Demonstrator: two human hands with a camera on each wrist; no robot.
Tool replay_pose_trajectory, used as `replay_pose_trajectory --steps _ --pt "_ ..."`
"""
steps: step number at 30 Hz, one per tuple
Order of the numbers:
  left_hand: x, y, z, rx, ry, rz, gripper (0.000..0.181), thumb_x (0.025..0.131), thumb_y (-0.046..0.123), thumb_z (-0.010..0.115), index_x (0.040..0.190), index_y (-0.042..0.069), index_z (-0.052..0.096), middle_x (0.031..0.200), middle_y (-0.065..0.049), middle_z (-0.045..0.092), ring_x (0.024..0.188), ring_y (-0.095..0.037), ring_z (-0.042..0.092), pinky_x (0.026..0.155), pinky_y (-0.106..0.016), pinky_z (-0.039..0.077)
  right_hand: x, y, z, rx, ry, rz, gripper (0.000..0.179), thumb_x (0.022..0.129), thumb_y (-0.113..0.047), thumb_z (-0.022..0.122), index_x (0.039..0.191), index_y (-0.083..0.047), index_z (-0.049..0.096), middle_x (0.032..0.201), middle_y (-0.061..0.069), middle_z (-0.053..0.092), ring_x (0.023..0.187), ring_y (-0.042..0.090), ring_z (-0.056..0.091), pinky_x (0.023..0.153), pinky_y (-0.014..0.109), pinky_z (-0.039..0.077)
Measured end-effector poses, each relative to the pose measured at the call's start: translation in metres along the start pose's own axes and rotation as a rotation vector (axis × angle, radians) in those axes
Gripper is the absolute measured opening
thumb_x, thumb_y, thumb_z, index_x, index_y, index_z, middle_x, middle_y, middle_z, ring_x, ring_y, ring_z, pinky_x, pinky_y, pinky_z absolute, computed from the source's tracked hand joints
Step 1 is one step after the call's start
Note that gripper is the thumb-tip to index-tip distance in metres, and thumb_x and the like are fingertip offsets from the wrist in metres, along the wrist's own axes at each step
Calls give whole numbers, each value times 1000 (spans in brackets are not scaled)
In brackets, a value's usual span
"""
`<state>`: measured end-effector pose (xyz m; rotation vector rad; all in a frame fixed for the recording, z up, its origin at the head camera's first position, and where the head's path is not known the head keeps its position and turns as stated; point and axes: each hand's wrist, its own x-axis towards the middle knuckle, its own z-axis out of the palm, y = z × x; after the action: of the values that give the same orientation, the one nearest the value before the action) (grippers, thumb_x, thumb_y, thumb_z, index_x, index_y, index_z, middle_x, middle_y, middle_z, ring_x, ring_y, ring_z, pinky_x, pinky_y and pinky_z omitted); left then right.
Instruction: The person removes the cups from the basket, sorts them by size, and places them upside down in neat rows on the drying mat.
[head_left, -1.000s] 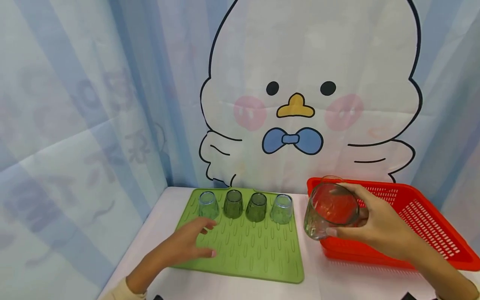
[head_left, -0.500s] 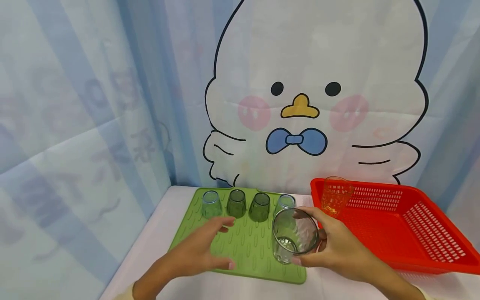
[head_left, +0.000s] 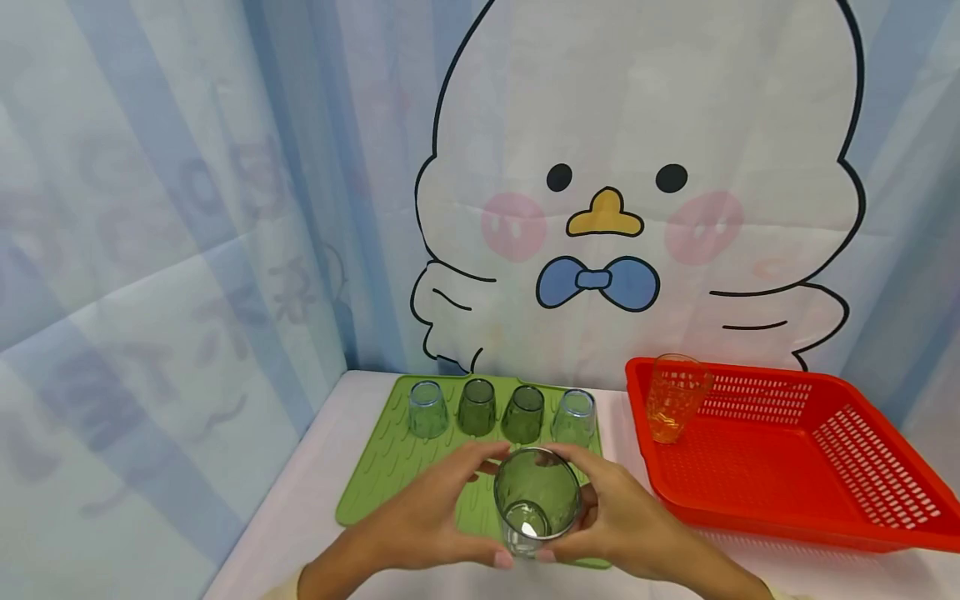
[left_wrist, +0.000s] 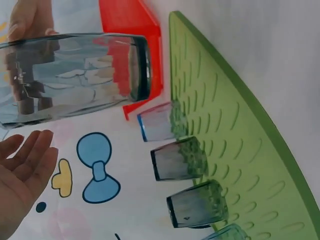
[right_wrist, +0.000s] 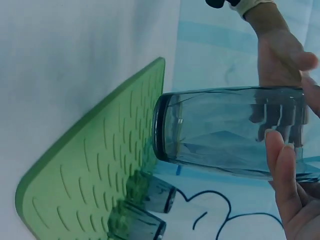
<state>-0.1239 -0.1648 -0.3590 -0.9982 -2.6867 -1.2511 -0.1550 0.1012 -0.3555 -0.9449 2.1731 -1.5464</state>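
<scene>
A tall clear, grey-tinted drinking glass (head_left: 536, 492) is held above the front part of a green drying mat (head_left: 378, 467), rim up and tilted toward me. My right hand (head_left: 626, 521) grips its right side; in the right wrist view the fingers (right_wrist: 285, 172) lie along the glass wall near the rim. My left hand (head_left: 427, 521) is at the other side, thumb and fingers spread around it. In the left wrist view a small gap shows between the left fingers (left_wrist: 35, 157) and the glass.
A row of several short tumblers stands upside down along the mat's back edge, among them a dark one (head_left: 477, 408) and a bluish one (head_left: 427, 412). To the right is a red plastic basket (head_left: 750, 517) with an amber glass (head_left: 670, 408) inside. A patterned curtain (head_left: 600, 100) hangs behind.
My right hand has carried the glass left from over the red basket to the front of the mat. The left hand has moved right to meet it.
</scene>
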Motion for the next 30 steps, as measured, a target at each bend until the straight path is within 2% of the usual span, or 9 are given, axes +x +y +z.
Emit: replay_pose_trajectory --steps 4,12,22,26,30 --pt "1 1 1 10 3 13 94 77 43 87 152 19 36 145 4 49 125 -12 53 103 -38 50 2 3 5 12 -21 20 90 72 -18 92 147 -10 43 131 23 53 77 18 69 70 35 61" --pt "0 2 3 30 22 -43 92 77 46 86 150 15 41 137 3 53 120 -11 55 99 -35 52 7 7 11 39 -25 35 90 75 -19 90 149 -7 41 135 23 51 71 16 68 70 35 61" --pt "-1 5 0 35 24 -64 85 79 45 85 147 16 43 133 2 55 117 -17 58 99 -34 52 10 10 11 145 -89 57 94 75 -13 89 152 -6 35 126 27 53 75 19 70 72 37 61" --pt "-3 8 -4 36 27 -78 83 80 47 83 147 18 43 134 6 54 116 -13 57 99 -33 51 12 14 11 128 -115 53 94 76 -13 88 152 -9 34 132 23 50 71 13 66 69 33 61" --pt "-3 14 -10 36 57 -70 83 80 46 83 147 19 43 133 8 54 115 -11 56 99 -33 51 13 24 13 93 -123 39 89 79 -13 86 151 -11 34 141 19 47 64 8 62 65 31 60"
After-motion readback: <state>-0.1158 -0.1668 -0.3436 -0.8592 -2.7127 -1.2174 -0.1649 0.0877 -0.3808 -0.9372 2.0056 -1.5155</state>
